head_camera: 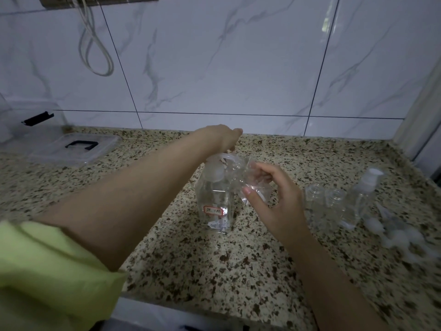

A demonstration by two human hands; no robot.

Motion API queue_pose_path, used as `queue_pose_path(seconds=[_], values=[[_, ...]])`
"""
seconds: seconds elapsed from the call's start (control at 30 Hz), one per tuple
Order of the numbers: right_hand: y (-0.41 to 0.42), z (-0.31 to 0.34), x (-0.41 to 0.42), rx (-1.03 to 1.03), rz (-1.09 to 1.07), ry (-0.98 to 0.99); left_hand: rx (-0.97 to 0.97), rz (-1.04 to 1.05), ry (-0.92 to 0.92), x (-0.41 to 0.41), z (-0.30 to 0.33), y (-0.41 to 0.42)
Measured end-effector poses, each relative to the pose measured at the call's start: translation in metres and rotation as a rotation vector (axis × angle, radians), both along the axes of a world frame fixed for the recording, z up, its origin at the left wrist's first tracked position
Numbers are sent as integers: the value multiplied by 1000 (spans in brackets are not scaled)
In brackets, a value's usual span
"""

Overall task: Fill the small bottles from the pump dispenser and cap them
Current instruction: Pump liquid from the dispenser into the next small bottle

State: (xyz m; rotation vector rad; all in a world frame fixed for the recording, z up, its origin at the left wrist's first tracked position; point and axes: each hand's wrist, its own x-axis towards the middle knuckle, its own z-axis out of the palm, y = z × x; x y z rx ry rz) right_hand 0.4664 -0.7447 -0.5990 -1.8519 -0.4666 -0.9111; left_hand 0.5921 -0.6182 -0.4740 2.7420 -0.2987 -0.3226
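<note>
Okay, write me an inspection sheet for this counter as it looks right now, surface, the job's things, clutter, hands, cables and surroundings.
Surface: speckled granite counter, looks dry.
Job's things: clear pump dispenser with a red-edged label stands mid-counter; small clear bottle held tilted at its spout; two open small bottles and a capped one stand on the right; loose white caps lie beside them.
Clutter: clear lidded box with a black handle, far left.
Hands: left hand presses the pump head; right hand has its grip on the small bottle.
Cables: white cord loop hangs on the wall.
Surroundings: marbled white wall tiles.
</note>
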Motion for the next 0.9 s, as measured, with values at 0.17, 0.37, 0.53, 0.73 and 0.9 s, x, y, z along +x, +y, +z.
queue_pose_path(seconds=[0.17, 0.37, 0.53, 0.73, 0.9], values=[[0, -1, 0, 13, -5, 13, -19, -26, 2, 2, -1, -1], [-1, -2, 1, -15, -7, 15, -102, -59, 99, 0, 0, 2], [-1, -2, 2, -23, -7, 19, -119, -71, 105, -1, -2, 4], [-1, -2, 1, -3, 14, 59, -118, -69, 55, 0, -1, 2], [0, -2, 2, 5, 32, 49, -78, -63, 57, -1, 0, 1]])
